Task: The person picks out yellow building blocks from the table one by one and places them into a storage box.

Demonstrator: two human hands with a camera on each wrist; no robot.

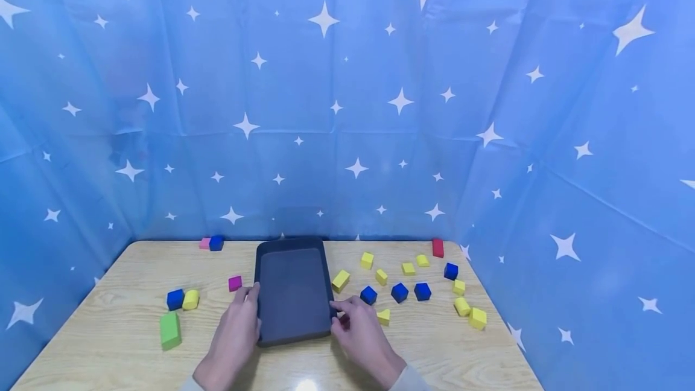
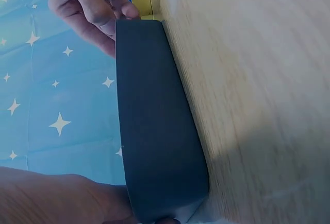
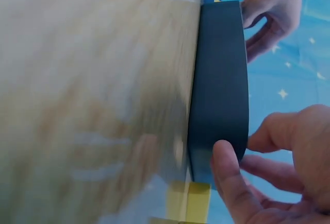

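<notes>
A dark grey rectangular tray [image 1: 295,338] lies flat on the wooden table, with nothing in it. My left hand [image 1: 233,330] grips its left wall near the front corner; in the left wrist view that hand [image 2: 62,195] is partly cut off by the frame. On the opposite side my right hand [image 1: 361,333] pinches the right wall. The right wrist view shows the fingertips [image 3: 225,152] of this hand on the outer wall and others at the rim. A small dark red patch shows between the right fingers, too hidden to identify.
Right of the tray lie several yellow blocks [image 1: 341,281], several blue cubes [image 1: 399,292] and a red block [image 1: 437,248]. To the left are a green block [image 1: 170,330], a magenta block [image 1: 235,283], a yellow cylinder [image 1: 191,300] and blue cubes [image 1: 175,299]. A starry blue curtain [image 1: 326,77] stands behind.
</notes>
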